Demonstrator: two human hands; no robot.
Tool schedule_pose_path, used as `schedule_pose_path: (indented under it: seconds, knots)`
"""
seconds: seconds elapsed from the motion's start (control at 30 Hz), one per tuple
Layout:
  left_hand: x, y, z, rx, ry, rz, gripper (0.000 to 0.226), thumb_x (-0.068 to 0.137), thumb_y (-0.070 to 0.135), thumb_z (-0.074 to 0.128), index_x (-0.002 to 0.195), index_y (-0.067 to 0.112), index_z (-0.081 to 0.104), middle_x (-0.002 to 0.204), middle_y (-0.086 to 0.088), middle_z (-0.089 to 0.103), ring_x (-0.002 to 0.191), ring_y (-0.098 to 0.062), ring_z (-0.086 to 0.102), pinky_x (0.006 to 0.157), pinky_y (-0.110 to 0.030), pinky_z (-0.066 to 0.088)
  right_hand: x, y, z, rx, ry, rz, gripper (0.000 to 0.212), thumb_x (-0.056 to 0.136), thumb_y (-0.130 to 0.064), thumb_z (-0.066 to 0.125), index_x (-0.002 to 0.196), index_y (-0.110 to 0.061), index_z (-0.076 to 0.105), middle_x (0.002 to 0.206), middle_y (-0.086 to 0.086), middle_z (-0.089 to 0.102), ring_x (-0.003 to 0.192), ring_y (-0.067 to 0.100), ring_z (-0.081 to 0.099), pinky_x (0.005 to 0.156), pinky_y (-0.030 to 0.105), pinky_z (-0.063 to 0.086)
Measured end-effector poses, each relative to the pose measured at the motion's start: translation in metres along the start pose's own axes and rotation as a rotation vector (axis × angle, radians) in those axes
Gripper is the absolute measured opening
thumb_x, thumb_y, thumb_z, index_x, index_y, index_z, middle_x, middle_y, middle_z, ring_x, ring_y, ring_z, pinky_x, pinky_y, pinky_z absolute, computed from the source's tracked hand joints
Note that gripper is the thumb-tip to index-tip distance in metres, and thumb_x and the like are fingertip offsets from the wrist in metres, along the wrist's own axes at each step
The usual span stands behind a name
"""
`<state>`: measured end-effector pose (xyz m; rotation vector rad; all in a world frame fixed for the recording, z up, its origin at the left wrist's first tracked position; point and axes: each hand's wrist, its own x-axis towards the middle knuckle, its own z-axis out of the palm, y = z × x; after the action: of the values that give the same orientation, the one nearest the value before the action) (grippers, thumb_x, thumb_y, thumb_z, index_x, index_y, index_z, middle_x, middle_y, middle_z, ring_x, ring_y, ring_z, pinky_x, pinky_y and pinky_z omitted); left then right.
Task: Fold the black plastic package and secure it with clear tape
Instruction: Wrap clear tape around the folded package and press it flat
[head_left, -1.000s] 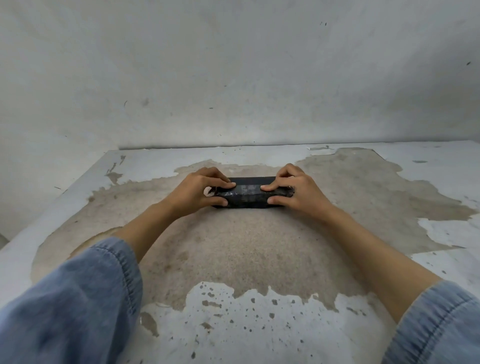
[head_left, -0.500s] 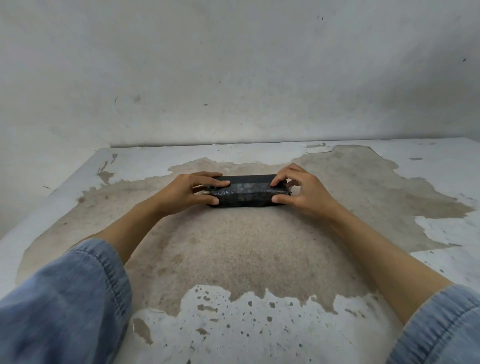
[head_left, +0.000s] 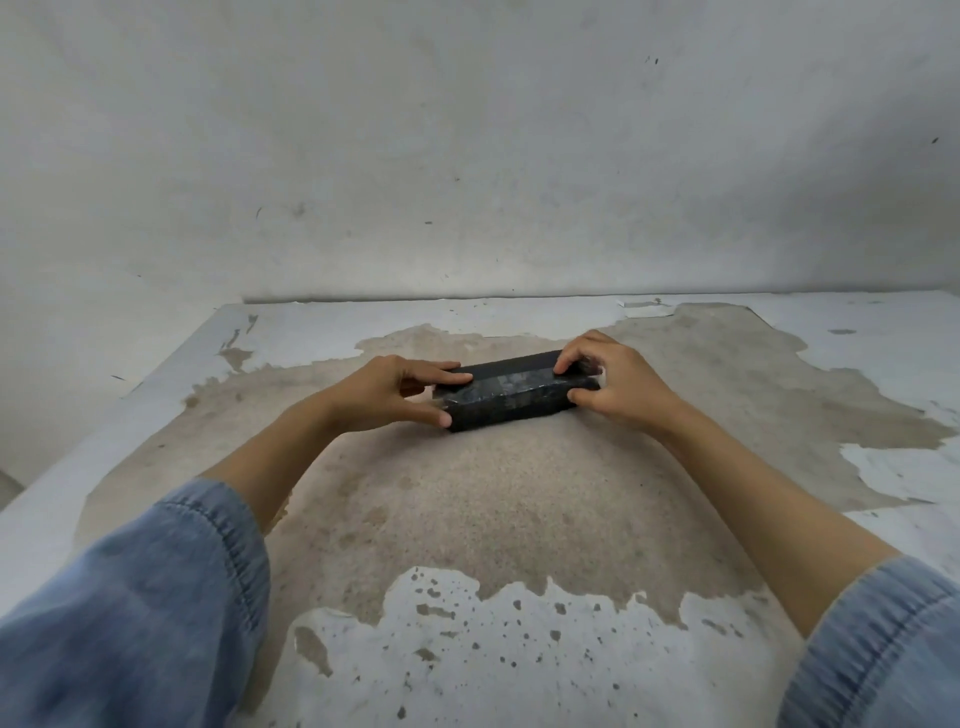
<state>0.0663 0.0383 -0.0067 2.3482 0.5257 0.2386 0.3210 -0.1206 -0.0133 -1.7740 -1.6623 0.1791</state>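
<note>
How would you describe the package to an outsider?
Find the table with peeling white paint against the grey wall. On its bare brown patch, the left hand and right hand grip one thing: the black plastic package. It's the only dark, glossy, brick-shaped object.

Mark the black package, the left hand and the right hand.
black package (head_left: 519, 397), head view, middle of its glossy surface.
left hand (head_left: 385, 394), head view, back of the hand.
right hand (head_left: 619, 387), head view, back of the hand.

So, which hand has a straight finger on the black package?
The left hand: its index finger lies straight on top of the black plastic package. The right hand pinches the other end with curled fingers.
</note>
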Motion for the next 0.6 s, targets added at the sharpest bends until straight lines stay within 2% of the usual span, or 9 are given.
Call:
schedule_pose_path:
  seconds: [0.07,0.13,0.23,0.33,0.4,0.53,0.6]
  knots:
    - [-0.003,0.000,0.006,-0.016,0.042,-0.005,0.059,0.075,0.031,0.078,0.129,0.037,0.056,0.144,0.017,0.040,0.129,0.002,0.039,0.097,-0.001,0.030,0.005,-0.015,0.007,-0.150,0.043,-0.107,0.020,0.072,-0.017,0.069,0.092,-0.019,0.065,0.099,-0.002,0.059,0.095,0.015,0.050,0.092,0.034,0.041]
    - [-0.005,0.001,0.012,-0.033,0.079,-0.008,0.062,0.074,0.028,0.079,0.130,0.034,0.056,0.145,0.014,0.040,0.129,0.000,0.039,0.096,0.000,0.029,0.011,-0.038,0.023,-0.232,0.046,-0.260,0.019,0.074,-0.023,0.068,0.093,-0.020,0.067,0.099,-0.004,0.061,0.097,0.014,0.049,0.092,0.031,0.036]
    - [-0.007,0.000,0.016,-0.093,0.105,-0.011,0.061,0.076,0.019,0.079,0.132,0.030,0.056,0.145,0.011,0.041,0.129,0.000,0.041,0.098,-0.001,0.031,0.018,-0.056,0.051,-0.161,-0.011,-0.321,0.016,0.079,-0.021,0.070,0.095,-0.016,0.072,0.096,-0.003,0.065,0.095,0.015,0.054,0.082,0.032,0.045]
    - [-0.009,-0.003,0.021,-0.107,0.193,0.014,0.058,0.076,0.015,0.079,0.129,0.025,0.058,0.140,0.006,0.051,0.125,-0.001,0.048,0.107,-0.017,0.037,0.019,-0.052,0.062,-0.128,0.052,-0.312,0.011,0.080,-0.019,0.071,0.089,-0.013,0.072,0.090,-0.002,0.066,0.090,0.018,0.056,0.074,0.039,0.050]
    - [-0.011,-0.005,0.025,-0.127,0.263,0.024,0.058,0.075,0.014,0.079,0.127,0.023,0.057,0.130,0.005,0.059,0.120,-0.004,0.054,0.107,-0.027,0.041,0.017,-0.051,0.064,-0.153,0.092,-0.345,0.009,0.080,-0.018,0.071,0.085,-0.010,0.071,0.085,0.001,0.065,0.085,0.020,0.056,0.067,0.038,0.051]
    - [-0.023,-0.002,0.031,-0.189,0.415,-0.010,0.060,0.072,0.022,0.083,0.124,0.028,0.055,0.126,0.013,0.058,0.117,0.002,0.053,0.097,-0.018,0.046,0.015,-0.055,0.066,-0.205,0.118,-0.375,0.013,0.081,-0.018,0.069,0.094,-0.014,0.072,0.086,0.000,0.064,0.085,0.020,0.057,0.065,0.032,0.049]
    - [-0.030,0.001,0.034,-0.241,0.524,-0.005,0.045,0.077,0.025,0.078,0.117,0.028,0.059,0.123,0.015,0.060,0.114,0.004,0.055,0.091,-0.016,0.048,0.014,-0.055,0.067,-0.242,0.129,-0.394,0.023,0.082,-0.019,0.068,0.104,-0.019,0.072,0.086,0.000,0.063,0.086,0.020,0.057,0.065,0.027,0.045]
